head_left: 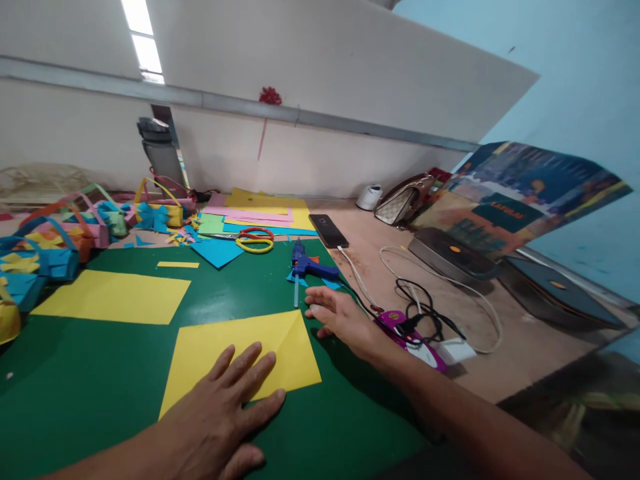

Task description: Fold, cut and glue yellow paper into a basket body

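A sheet of yellow paper (200, 353) lies on the green mat (120, 380), with a diagonal crease near its right corner. My left hand (235, 400) rests spread over this sheet, fingers apart. Just past the sheet's right edge, my right hand (345, 320) hovers with its fingers apart and nothing in them. Beyond it lies a blue glue gun (315, 268) with a clear glue stick (296, 293) sticking out of its back. A second yellow sheet (115, 297) and a thin yellow strip (178, 265) lie to the left.
Scissors (255, 240) lie by coloured paper sheets (270, 213) at the back. Small paper baskets (60, 257) line the left side. On the right are a phone (329, 231), a purple power strip (435, 359) with tangled cords, and dark cases (453, 253). A bottle (163, 150) stands behind.
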Available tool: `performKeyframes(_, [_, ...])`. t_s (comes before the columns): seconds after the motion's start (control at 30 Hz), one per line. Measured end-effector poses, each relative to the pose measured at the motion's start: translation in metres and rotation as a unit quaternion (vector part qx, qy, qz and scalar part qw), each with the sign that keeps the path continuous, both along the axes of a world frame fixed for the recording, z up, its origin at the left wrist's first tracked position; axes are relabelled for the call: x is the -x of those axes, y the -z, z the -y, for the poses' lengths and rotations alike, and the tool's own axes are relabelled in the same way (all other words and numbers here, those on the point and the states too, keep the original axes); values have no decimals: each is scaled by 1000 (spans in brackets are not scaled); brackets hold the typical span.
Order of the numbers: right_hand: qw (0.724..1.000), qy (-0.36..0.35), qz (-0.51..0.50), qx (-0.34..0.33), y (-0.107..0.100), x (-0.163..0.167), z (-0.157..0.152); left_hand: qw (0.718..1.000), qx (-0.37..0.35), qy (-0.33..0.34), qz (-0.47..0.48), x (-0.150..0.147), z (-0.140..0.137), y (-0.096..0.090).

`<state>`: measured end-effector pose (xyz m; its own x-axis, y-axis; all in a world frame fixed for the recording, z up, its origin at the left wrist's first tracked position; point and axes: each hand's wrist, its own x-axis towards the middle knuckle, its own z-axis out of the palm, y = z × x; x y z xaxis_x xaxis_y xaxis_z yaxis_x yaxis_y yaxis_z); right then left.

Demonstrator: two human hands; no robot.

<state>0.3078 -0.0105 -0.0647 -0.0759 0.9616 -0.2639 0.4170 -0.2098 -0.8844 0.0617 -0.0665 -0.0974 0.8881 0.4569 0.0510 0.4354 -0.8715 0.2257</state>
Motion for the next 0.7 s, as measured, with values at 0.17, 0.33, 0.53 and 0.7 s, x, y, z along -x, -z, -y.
performKeyframes(0.17, [997,3,-34,69,-8,2,0,1000,7,-1,-10,-1,1,1])
performKeyframes(0.33, [993,6,-58,104,-8,4,1,1000,11,-11,-5,-1,1,6])
performKeyframes(0.53, [992,36,-58,101,-14,2,-5,1000,-2,3,0,-1,1,1])
performKeyframes(0.7, [990,25,-61,124,-15,4,-11,1000,-25,12,-2,-3,0,-6])
